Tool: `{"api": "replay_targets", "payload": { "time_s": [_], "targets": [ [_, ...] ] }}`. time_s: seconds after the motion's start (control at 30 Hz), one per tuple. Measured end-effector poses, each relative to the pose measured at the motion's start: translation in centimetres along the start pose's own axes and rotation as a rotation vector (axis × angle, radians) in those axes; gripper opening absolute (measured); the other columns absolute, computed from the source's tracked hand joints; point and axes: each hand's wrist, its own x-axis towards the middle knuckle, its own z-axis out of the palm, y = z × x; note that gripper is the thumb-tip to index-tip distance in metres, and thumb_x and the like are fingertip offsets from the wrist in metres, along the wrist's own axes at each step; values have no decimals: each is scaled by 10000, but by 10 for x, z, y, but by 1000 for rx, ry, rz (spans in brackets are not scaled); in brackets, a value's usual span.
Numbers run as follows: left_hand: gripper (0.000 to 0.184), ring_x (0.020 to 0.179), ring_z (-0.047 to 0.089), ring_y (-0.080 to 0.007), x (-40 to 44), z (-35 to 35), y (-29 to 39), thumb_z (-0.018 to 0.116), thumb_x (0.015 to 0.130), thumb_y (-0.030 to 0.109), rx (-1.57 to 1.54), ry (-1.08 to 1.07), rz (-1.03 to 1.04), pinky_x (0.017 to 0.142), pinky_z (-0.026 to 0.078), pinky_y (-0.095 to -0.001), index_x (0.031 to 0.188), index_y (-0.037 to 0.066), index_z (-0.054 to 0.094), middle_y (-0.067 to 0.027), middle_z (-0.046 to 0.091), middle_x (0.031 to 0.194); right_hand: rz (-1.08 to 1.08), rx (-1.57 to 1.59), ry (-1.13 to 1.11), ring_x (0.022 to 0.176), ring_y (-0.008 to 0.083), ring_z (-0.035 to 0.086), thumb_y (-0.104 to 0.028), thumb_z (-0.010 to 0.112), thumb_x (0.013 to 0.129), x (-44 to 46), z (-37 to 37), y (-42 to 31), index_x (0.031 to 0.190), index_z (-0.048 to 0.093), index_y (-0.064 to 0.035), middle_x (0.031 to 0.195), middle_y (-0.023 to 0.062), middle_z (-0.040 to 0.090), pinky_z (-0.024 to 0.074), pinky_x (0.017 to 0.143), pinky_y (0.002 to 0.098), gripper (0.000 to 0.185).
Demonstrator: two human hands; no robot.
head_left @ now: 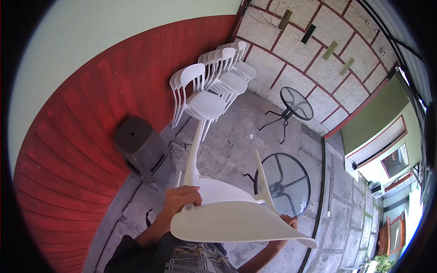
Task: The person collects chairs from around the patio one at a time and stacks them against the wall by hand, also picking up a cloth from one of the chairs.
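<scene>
A white plastic chair (pixel 236 221) hangs in front of my body, its legs pointing away from me. My left hand (pixel 181 200) is wrapped round the chair's left edge. On the right side, my right hand (pixel 289 221) grips the chair near its edge, its fingers partly hidden behind the white plastic. Beyond the chair, stacks of similar white chairs (pixel 207 105) stand against the red wall.
A dark stool stack (pixel 141 143) stands by the red wall (pixel 91 100) at left. Right of the held chair is a round glass table (pixel 296 182); a smaller glass table (pixel 302 105) stands near the block wall (pixel 291 54). A dark rail (pixel 322 168) runs along the right.
</scene>
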Motion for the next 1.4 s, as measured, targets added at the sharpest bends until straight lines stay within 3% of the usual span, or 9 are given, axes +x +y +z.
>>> {"api": "replay_targets", "payload": {
  "time_s": [0.13, 0.27, 0.37, 0.43, 0.63, 0.83, 0.93, 1.03, 1.4],
  "targets": [
    [277, 657, 635, -293, 76, 30, -68, 710, 694, 246, 10, 42, -13, 915, 538, -473, 707, 23, 546, -83, 581, 658, 51, -55, -59, 639, 98, 368, -186, 558, 986, 89, 34, 58, 730, 309, -109, 622, -5, 388, 363, 604, 285, 366],
    [303, 674, 620, -285, 155, 71, -157, 716, 688, 265, 17, 64, -37, 769, 533, -405, 706, 17, 544, -93, 572, 662, -2, 86, -223, 617, 107, 315, -241, 577, 980, 197, 78, 118, 720, 283, -127, 612, -16, 356, 318, 593, 278, 408],
    [328, 664, 592, -283, 236, 92, -193, 715, 692, 293, -4, 93, -104, 649, 475, -371, 709, 15, 544, -101, 571, 681, 40, 170, -160, 569, 80, 366, -97, 638, 932, 304, 118, 144, 680, 338, -117, 593, -14, 432, 343, 563, 264, 392],
    [344, 653, 568, -281, 286, 101, -208, 713, 697, 313, 14, 72, -109, 593, 421, -362, 713, 14, 545, -104, 570, 694, 17, 155, -278, 604, 96, 345, -149, 631, 939, 363, 124, 166, 700, 327, -118, 615, -13, 403, 330, 573, 269, 388],
    [347, 663, 509, -263, 374, 130, -264, 704, 690, 326, 54, 193, -275, 594, 376, -363, 707, 27, 530, -94, 515, 657, -47, 156, -544, 640, 106, 308, -185, 622, 935, 507, 201, 225, 708, 298, -124, 633, -24, 331, 288, 561, 278, 400],
    [322, 672, 496, -259, 444, 135, -341, 707, 679, 305, 96, 263, -363, 602, 371, -354, 711, 39, 530, -88, 504, 657, 139, 324, -558, 597, 106, 302, -153, 695, 864, 603, 300, 281, 652, 351, -108, 580, -32, 332, 282, 584, 273, 406],
    [315, 664, 488, -257, 479, 130, -388, 710, 674, 294, 85, 318, -406, 607, 372, -352, 706, 42, 525, -88, 491, 650, 54, 248, -709, 656, 118, 319, -531, 622, 919, 654, 357, 320, 713, 302, -127, 662, -22, 316, 307, 602, 295, 555],
    [313, 652, 480, -263, 528, 121, -438, 714, 675, 280, 90, 396, -433, 606, 364, -358, 698, 45, 508, -87, 481, 642, 96, 237, -831, 664, 115, 346, -652, 613, 873, 716, 424, 346, 745, 369, -109, 680, -14, 351, 329, 621, 292, 609],
    [277, 640, 476, -287, 617, 94, -556, 702, 596, 199, 222, 659, -629, 610, 359, -371, 683, 73, 471, -96, 491, 645, 297, 219, -1083, 804, 95, 436, -722, 633, 801, 828, 617, 468, 1044, 546, -15, 943, 28, 525, 373, 733, 251, 753]
  ]
}}
